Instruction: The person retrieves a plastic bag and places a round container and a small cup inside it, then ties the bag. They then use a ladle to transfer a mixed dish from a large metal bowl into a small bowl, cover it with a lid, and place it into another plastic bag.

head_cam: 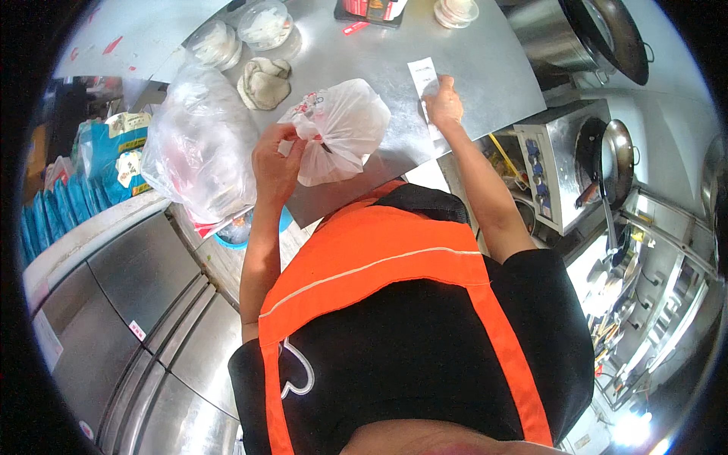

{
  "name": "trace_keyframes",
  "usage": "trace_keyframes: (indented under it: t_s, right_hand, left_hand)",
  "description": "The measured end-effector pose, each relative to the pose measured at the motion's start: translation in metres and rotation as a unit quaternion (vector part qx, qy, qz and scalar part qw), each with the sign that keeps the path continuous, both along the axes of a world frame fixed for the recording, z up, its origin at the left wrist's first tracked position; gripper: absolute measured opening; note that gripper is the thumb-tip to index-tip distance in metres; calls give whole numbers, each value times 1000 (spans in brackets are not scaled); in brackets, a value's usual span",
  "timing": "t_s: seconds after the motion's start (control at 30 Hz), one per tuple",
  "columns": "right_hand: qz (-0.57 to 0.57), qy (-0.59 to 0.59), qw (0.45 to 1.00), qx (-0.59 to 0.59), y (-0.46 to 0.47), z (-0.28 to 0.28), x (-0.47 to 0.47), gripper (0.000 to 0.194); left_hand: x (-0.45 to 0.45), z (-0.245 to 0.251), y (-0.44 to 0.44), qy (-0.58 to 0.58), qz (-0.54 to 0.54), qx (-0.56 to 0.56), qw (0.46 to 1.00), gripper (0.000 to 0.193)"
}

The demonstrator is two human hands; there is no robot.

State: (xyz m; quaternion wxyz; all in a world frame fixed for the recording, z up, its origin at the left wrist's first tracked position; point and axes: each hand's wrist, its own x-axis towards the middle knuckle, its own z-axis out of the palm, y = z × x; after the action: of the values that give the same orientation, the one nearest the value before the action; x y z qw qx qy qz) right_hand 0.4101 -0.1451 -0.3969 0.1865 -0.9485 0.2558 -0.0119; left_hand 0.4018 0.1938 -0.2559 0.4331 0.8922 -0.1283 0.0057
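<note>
My left hand (277, 165) pinches the gathered top of a white plastic carrier bag (352, 125), which bulges with contents I cannot make out. The bag rests near the front edge of a stainless steel table (369, 62). Over to the right, my right hand (445, 105) has its fingers on a long white paper slip (424, 79) bearing print. The slip lies along the tabletop, partly covered by that hand. A crumpled cloth (265, 83) sits just beyond the carrier bag.
Left of my left hand stands a big clear plastic bag (199, 142) of packaging. Round plastic containers (265, 25) stand at the back left, and stacked small tubs (455, 11) at the back right. A stove with a wok (617, 153) is at the right, steel cabinets (142, 267) at the left.
</note>
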Motion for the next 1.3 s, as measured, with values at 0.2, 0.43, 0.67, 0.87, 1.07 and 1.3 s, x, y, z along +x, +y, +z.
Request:
trace_keyframes:
  t_s: [0.2, 0.43, 0.67, 0.87, 1.07, 1.3]
  right_hand:
    - [23, -254, 869, 425, 58, 101, -7, 49]
    - [288, -112, 797, 519, 177, 166, -69, 39]
    - [291, -72, 921, 249, 184, 156, -26, 46]
    - [233, -41, 826, 511, 183, 132, -13, 31]
    - [233, -141, 890, 366, 187, 103, -8, 37]
    - [181, -180, 902, 348, 198, 129, -44, 44]
  left_hand:
    - [-21, 25, 22, 46, 100, -171, 979, 44]
    - [-36, 43, 23, 236, 40, -458, 856, 43]
    - [-20, 1, 60, 235, 92, -275, 928, 25]
    - [16, -14, 44, 174, -19, -160, 972, 31]
    - [23, -17, 22, 110, -125, -226, 960, 29]
    - [21, -36, 31, 154, -101, -321, 929, 41]
